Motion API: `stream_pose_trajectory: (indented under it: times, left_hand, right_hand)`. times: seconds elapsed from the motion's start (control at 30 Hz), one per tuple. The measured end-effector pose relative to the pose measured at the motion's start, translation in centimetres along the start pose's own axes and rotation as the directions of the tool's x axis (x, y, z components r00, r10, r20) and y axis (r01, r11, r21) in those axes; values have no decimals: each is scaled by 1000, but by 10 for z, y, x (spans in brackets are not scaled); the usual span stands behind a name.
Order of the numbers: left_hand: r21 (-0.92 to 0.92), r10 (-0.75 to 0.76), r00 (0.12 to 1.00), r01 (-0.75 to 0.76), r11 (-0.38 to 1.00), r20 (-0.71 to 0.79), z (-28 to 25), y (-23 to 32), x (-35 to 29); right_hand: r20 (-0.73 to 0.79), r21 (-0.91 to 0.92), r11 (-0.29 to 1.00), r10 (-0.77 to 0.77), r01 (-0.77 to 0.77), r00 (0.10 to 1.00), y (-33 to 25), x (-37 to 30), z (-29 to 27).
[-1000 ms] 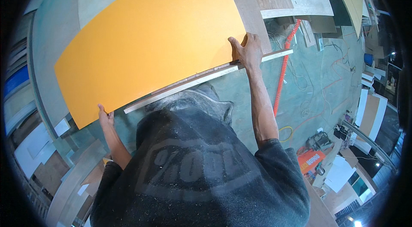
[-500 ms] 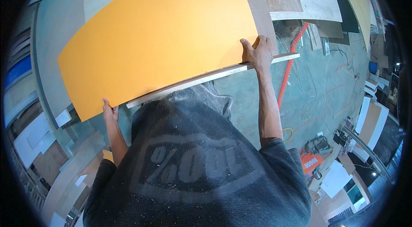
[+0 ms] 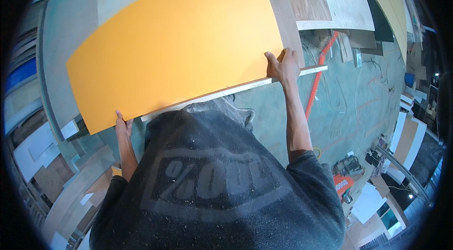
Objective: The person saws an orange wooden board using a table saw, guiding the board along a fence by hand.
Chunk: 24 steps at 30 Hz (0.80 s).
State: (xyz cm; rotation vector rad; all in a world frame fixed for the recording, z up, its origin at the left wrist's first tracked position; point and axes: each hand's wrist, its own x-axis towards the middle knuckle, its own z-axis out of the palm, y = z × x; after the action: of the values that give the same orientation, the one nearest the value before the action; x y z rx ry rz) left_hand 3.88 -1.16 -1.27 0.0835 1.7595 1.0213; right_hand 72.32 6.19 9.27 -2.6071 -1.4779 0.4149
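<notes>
Orange panel (image 3: 174, 42) lies before you; your left hand (image 3: 123, 128) holds its near edge by the left corner, thumb on top. This edge already runs along the pale strip (image 3: 236, 89), so lining them up looks mostly done. Your right hand (image 3: 285, 67) spreads at the near right corner; whether it grips, I cannot tell. Neither hand is free yet, so handling seems unfinished; what is left does not show.

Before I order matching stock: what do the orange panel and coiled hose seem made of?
Orange panel: probably laminated board; its face looks smooth, matte and evenly coloured, core unclear. Hose: likely plastic, being uniformly red-orange and tightly coiled; finish too small to tell.
</notes>
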Motion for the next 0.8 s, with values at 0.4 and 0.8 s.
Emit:
stream_pose_trajectory:
  times: [0.4, 0.8]
  left_hand:
    - [984, 401, 903, 178, -15, -157, 125, 74, -63]
    - [621, 293, 548, -709, -335, 783, 453, 116, -104]
  right_hand:
    - [-219, -57, 977, -213, 206, 952, -13, -44, 1]
    - [-2, -120, 692, -717, 712, 697, -141, -138, 67]
